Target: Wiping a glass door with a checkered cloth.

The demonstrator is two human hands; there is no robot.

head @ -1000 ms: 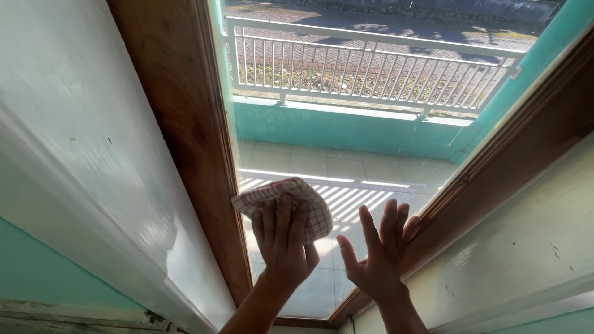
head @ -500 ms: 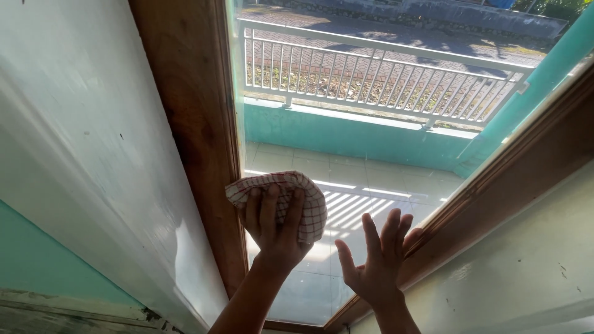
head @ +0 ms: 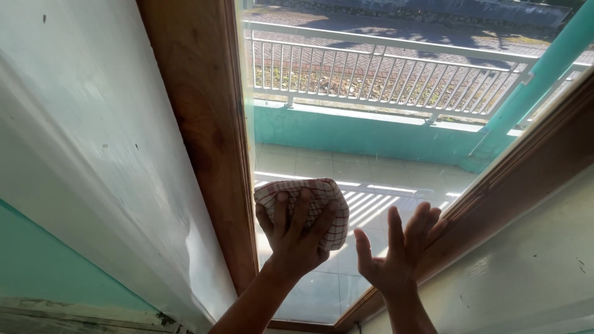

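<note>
My left hand [head: 294, 238] presses a red-and-white checked cloth [head: 310, 199] flat against the glass pane [head: 365, 167] of a window, close to the left wooden frame [head: 210, 142]. The cloth bunches above my fingers. My right hand [head: 399, 253] rests spread on the same pane, fingers apart, its fingertips beside the right wooden frame [head: 526, 167]. It holds nothing.
A white wall [head: 86, 154] flanks the window on the left, another pale wall [head: 526, 260] on the right. Through the glass lie a tiled balcony floor [head: 346, 170], a turquoise low wall [head: 359, 133] and a white railing [head: 383, 68].
My left hand and the cloth have shifted slightly right along the glass near the left frame. My right hand has moved a little right, staying flat on the pane.
</note>
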